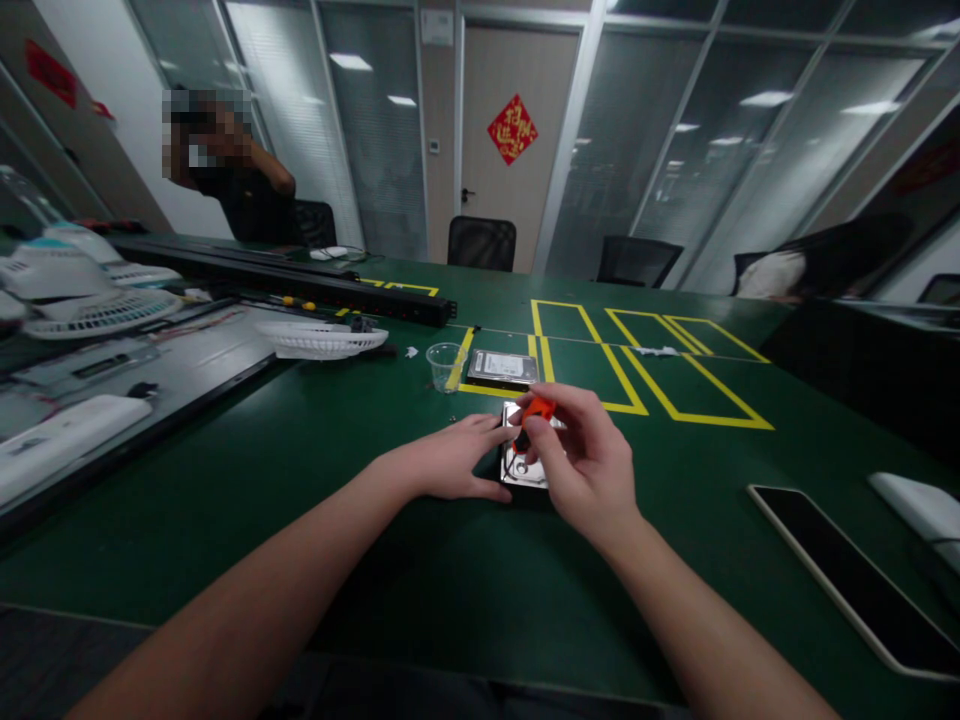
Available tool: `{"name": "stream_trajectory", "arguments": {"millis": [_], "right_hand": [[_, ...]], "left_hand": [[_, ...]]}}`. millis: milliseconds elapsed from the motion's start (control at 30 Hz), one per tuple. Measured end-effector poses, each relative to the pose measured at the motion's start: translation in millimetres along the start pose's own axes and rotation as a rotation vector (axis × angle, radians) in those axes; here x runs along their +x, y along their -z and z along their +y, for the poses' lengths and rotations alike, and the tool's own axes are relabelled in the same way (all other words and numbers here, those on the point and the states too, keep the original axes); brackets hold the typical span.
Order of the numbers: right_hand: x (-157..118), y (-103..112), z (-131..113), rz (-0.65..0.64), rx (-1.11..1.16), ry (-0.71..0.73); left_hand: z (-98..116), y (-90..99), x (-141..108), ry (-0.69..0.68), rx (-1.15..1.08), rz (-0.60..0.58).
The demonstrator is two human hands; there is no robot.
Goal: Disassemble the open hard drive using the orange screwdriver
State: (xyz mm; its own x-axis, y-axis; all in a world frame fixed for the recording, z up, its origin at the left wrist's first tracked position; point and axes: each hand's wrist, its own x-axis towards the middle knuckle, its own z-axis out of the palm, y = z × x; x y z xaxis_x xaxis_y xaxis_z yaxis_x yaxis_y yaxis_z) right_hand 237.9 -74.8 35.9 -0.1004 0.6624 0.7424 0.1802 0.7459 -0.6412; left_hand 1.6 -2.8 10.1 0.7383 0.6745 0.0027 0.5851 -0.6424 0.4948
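A silver hard drive (523,467) lies on the green table in front of me, partly covered by both hands. My right hand (589,455) is closed around an orange and black screwdriver (537,410), whose thin shaft slants down to the left over the drive's top. Where its tip touches is too small to tell. My left hand (461,458) rests along the drive's left side with thumb and fingers apart, steadying nothing else. Just beyond is a second hard drive (504,367) with a white label, lying flat beside a clear plastic cup (445,368).
Yellow tape rectangles (709,420) mark the green table (420,600). A phone (847,575) lies at the right. Fan parts (322,338), a large panel (202,350) and long black bars (375,297) occupy the left. A person (251,200) is across the table.
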Motion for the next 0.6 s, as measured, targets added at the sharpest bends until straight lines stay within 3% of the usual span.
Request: {"name": "stream_trajectory", "arguments": {"millis": [600], "right_hand": [[-1.0, -0.9, -0.6, 0.014, 0.059, -0.016]], "left_hand": [[-4.1, -1.8, 2.0, -0.045, 0.005, 0.010]]}}
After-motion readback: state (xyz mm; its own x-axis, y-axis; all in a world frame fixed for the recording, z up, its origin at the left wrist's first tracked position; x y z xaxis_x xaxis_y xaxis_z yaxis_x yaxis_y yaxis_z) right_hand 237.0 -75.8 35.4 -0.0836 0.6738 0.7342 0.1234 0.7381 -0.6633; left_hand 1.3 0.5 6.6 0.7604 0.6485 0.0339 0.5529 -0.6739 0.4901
